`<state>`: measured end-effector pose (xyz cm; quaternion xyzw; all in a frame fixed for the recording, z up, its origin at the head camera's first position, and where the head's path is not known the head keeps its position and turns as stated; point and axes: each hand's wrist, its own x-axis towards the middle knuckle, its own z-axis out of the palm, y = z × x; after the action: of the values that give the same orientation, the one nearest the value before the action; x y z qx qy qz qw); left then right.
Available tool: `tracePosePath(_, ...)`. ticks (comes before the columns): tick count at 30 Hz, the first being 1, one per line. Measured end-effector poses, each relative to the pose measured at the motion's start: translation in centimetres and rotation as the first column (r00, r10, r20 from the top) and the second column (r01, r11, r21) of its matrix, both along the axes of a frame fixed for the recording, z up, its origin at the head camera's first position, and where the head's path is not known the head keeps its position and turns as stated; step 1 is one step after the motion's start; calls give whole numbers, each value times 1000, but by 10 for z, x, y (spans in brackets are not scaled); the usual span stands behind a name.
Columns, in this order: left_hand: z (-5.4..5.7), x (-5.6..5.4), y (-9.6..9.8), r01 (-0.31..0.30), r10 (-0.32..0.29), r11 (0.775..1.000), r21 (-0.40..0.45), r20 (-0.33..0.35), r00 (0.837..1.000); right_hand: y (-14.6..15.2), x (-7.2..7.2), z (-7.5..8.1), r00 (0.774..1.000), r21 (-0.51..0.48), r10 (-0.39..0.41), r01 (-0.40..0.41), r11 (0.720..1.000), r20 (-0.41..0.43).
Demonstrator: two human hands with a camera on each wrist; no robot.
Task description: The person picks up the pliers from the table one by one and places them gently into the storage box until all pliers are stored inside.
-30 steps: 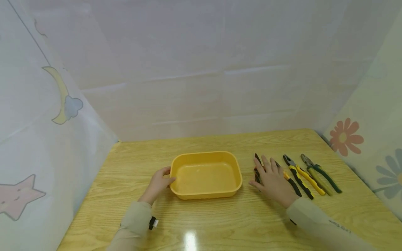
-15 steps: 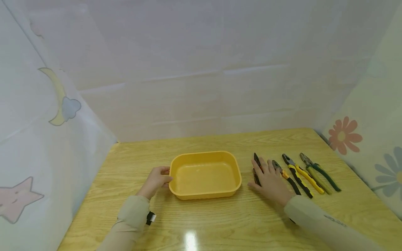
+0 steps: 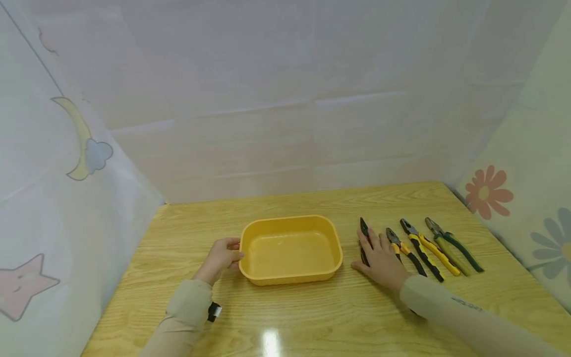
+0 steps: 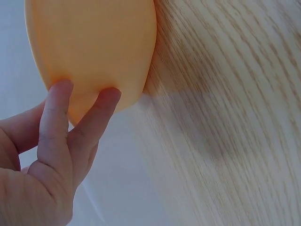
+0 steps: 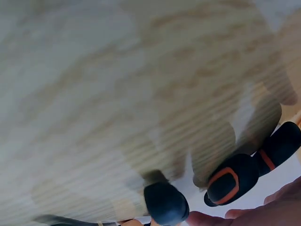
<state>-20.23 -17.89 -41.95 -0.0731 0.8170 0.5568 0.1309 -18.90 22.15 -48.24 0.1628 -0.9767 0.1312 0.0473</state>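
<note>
At the left end of a yellow plastic tray (image 3: 292, 280), my left hand (image 3: 219, 259) pinches the rim. Two of its fingertips (image 4: 111, 95) press on the tray's outer wall in the left wrist view. My right hand (image 3: 382, 260) lies with fingers spread over a pair of long-nose pliers (image 3: 364, 227) on the table. Only the dark nose and bits of the handles show around the hand. In the right wrist view, the black handle ends with orange trim (image 5: 230, 181) sit beside the right hand's fingers (image 5: 277, 207).
Right of that hand lie orange-and-black pliers (image 3: 405, 248), yellow-and-black pliers (image 3: 421, 242) and green-handled pliers (image 3: 446, 240), side by side. The wood-grain table (image 3: 312, 317) backs onto a pale sheet (image 3: 285, 124), with patterned sheets at both sides.
My right hand has shifted slightly left and nearer to me, uncovering the head of the orange-and-black pliers. The left hand keeps its hold on the tray. The head view has drifted slightly.
</note>
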Motion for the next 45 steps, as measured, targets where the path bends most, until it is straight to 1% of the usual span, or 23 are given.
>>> tracePosePath(6,2,1,2,1,-1,1000,3,-7,1000,1,-3,-4,998,-18,-24,25,1000,56)
tracePosePath(11,1,0,2,-3,3,1000,7,-4,1000,1,-6,-9,998,-34,-34,36,999,62)
tracePosePath(17,1,1,3,-12,12,1000,7,1,1000,-1,-7,-12,994,-62,-52,57,996,92)
tracePosePath(26,3,2,4,-16,16,1000,15,4,1000,-2,-8,-13,986,-39,-66,73,997,153)
tracePosePath(32,3,2,4,-22,22,1000,18,8,1000,-3,-9,-9,987,-17,-65,69,997,145)
tracePosePath(39,2,0,5,-24,23,1000,18,10,1000,-6,-9,-4,985,16,-83,81,997,149)
tracePosePath(45,2,1,5,-28,28,1000,14,8,1000,-6,-8,2,991,-1,-72,73,997,110)
